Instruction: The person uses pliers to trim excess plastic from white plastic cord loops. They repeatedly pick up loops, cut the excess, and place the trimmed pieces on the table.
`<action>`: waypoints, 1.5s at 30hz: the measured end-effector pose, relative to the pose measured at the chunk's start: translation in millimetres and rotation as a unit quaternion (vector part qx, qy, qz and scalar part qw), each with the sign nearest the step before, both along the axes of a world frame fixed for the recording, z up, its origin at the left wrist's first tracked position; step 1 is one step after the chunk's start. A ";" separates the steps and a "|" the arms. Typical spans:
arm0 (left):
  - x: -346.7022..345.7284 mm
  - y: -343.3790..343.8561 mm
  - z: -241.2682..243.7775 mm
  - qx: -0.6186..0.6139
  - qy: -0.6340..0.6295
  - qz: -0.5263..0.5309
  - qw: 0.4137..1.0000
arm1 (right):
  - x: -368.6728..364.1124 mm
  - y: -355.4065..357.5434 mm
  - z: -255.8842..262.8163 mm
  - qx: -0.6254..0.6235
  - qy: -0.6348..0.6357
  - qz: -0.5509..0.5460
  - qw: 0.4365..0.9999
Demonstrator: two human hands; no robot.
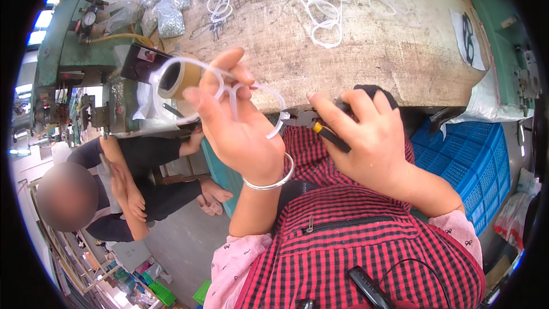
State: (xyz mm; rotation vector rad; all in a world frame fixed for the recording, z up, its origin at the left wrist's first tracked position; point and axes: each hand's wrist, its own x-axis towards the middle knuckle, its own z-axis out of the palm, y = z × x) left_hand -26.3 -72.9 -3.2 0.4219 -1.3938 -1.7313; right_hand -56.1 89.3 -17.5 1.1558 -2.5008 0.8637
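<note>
My left hand (242, 141) is raised over the table's front edge, palm up. Its fingers hold a translucent plastic eyeglass frame (274, 93), one rim on either side of them. In my right hand (373, 137) is a pair of nippers (304, 119) with black and yellow handles. The nippers' tip meets the frame's right-hand rim; whether the jaws are fully closed on it is too small to tell. More clear plastic frames (326, 44) lie in a tangled heap across the back of the wooden worktable (266, 43).
Bags of small parts (170, 23) and a green machine with a gauge (60, 60) stand at left. A tan round object (188, 81) and a dark box-like item (139, 64) sit behind my left hand. A person (124, 189) sits at left. A blue crate (467, 176) stands right.
</note>
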 end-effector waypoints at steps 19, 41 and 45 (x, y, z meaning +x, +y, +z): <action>-36.1 -97.7 -38.4 -0.537 -0.377 -0.042 0.753 | 6.1 45.2 -40.8 -0.024 -0.376 0.133 0.917; 125.3 -296.1 36.3 -0.288 -0.341 0.403 0.799 | 16.4 64.3 -62.0 -0.016 -0.461 0.104 0.881; 125.1 -360.1 27.9 -0.218 -0.476 0.386 0.759 | 16.4 50.6 -49.7 0.018 -0.416 0.145 0.897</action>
